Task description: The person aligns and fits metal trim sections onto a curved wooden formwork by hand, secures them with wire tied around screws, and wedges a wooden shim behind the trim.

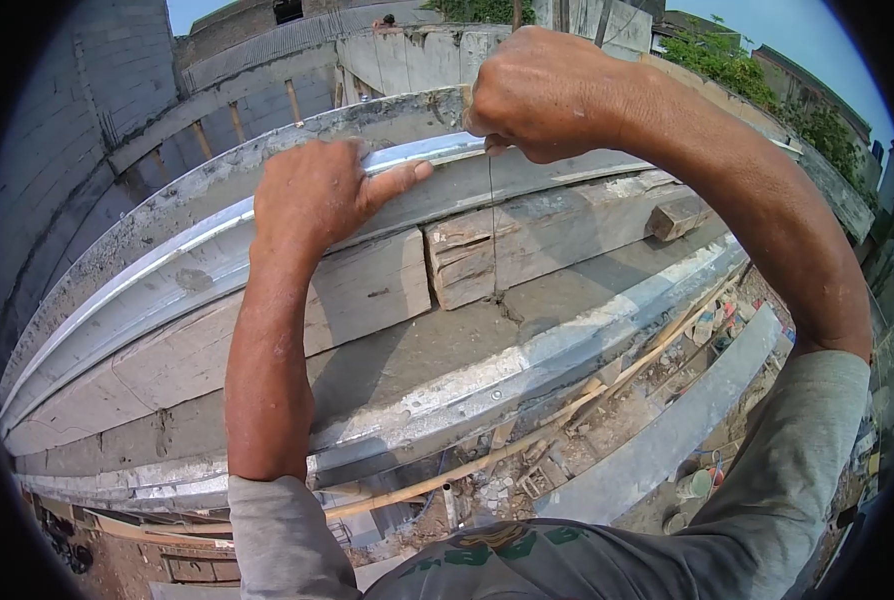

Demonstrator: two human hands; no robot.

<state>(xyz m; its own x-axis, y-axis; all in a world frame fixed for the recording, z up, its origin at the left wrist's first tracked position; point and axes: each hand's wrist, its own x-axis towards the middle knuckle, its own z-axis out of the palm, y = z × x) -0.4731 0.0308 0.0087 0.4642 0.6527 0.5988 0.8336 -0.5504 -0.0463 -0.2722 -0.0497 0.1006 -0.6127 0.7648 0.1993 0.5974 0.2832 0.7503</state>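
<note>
A long pale metal channel [227, 222] runs across the view along a concrete edge. My left hand [312, 190] rests over its upper rim, thumb stretched along the metal, the other fingers hidden behind. To the right, my right hand [532, 95] is closed in a pinch at the same rim. A thin dark wire [493, 225] hangs from its fingertips down to the mortar below. Behind the wire are wooden beams [552, 235], with a gap between two of them just left of it.
A small wood block [679, 216] sits on the beam at right. Nearer me runs a whitish ledge [447, 400], with a bamboo pole [457, 470] and rubble [557, 460] below. A grey block wall [57, 120] rises at left.
</note>
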